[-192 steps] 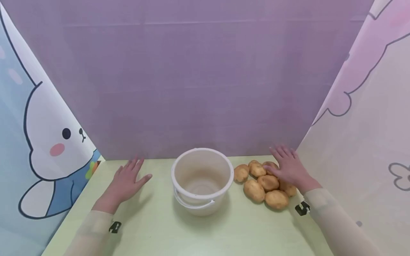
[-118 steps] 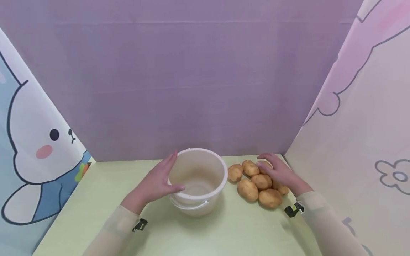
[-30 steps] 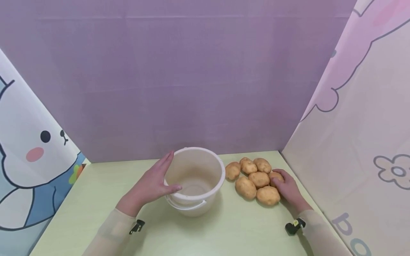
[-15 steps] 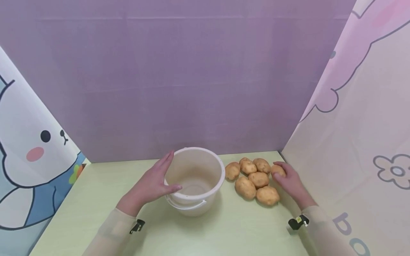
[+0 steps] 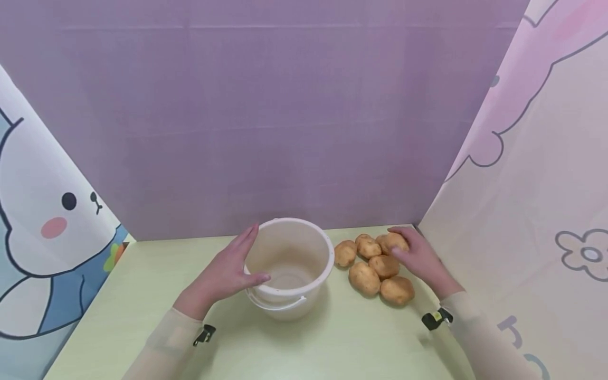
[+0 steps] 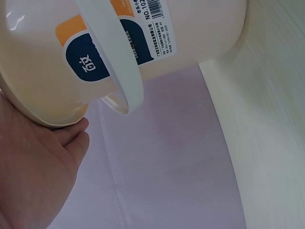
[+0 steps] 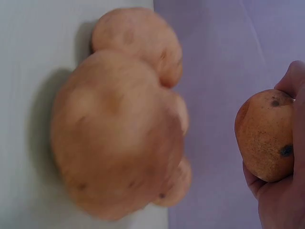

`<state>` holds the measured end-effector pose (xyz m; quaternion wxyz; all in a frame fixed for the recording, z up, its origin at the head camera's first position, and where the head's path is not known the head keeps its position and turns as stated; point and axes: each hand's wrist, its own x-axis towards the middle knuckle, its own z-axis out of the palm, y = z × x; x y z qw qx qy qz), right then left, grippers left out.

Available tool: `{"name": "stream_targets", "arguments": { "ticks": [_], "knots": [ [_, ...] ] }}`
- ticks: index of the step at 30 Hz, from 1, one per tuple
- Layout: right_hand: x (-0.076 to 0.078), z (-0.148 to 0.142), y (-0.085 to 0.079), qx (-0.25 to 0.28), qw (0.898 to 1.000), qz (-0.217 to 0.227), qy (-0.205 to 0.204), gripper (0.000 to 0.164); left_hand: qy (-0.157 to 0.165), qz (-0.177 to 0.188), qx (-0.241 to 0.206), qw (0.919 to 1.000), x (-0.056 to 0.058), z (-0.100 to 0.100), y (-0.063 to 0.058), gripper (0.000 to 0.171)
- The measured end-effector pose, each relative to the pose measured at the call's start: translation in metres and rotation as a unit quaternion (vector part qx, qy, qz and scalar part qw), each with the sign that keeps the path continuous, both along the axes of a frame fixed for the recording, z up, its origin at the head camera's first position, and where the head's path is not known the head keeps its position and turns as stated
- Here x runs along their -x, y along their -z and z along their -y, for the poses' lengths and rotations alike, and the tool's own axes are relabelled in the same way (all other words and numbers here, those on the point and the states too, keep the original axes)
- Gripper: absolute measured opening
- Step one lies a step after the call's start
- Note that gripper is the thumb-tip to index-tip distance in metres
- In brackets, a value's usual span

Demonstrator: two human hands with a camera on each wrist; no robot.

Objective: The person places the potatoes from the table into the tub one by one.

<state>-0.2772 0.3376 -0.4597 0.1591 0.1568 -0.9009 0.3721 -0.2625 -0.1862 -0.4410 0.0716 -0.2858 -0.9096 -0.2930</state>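
Observation:
A white plastic bucket (image 5: 296,295) stands upright on the table, its interior bare and its handle hanging down the near side. My left hand (image 5: 223,277) rests against the left of the rim, thumb and fingers spread along it; the left wrist view shows straight fingers (image 6: 71,136) at the rim. To the bucket's right, several brown potatoes (image 5: 364,278) lie clustered. My right hand (image 5: 420,261) grips one potato (image 5: 397,241) above the back right of that group, overlapping another one behind it. In the right wrist view the gripped potato (image 7: 267,136) has dark spots and sits between thumb and fingers.
The pale green table (image 5: 304,353) ends at a purple back wall (image 5: 304,132). Printed side panels with a rabbit (image 5: 57,211) on the left and a flower (image 5: 590,254) on the right flank it. A printed label (image 6: 157,28) is on the bucket's side.
My left hand came to the bucket's rim earlier and has stayed there. My right hand took the rightmost potato, lifted it, and has moved it left and back over the group.

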Motion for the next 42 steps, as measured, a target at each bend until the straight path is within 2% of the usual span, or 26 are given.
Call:
{"name": "stream_targets", "arguments": {
  "ticks": [11, 29, 35, 42],
  "knots": [
    [0.015, 0.033, -0.03, -0.038, 0.996, -0.055, -0.054, 0.048, -0.003, 0.002, 0.004, 1.0, 0.001, -0.001, -0.001, 0.126],
    [0.025, 0.088, -0.075, -0.056, 0.991, -0.032, -0.119, 0.05, -0.001, -0.004, 0.002, 1.0, 0.001, -0.003, -0.001, 0.126],
    [0.028, 0.109, -0.084, -0.058, 0.989, -0.022, -0.137, 0.051, 0.0, 0.0, 0.0, 1.0, -0.001, -0.003, -0.002, 0.125],
    [0.032, 0.135, -0.09, -0.066, 0.981, -0.041, -0.179, 0.049, -0.003, -0.002, 0.006, 1.0, -0.003, -0.003, -0.003, 0.125]
  ]
}}
